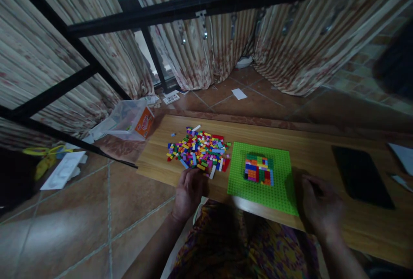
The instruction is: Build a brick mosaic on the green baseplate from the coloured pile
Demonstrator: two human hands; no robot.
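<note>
Many small bricks (199,149) heaped near board's (322,150) left edge; light, hard, slippery, best pinched by sides. Left hand (189,191) curled at heap's near rim, grip unclear. Right hand (319,206) loosely curled beside green baseplate (277,184), apparently empty.

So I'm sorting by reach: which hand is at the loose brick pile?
The left hand; its fingers meet the pile of loose bricks, while the right hand rests beside the green baseplate.

We find no text that can be read. The orange label (144,124) on the clear plastic box (129,120), just left of the wooden board (316,150), carries print too blurred to make out. The small white card (171,97) behind that box shows dark marks, also illegible.
</note>
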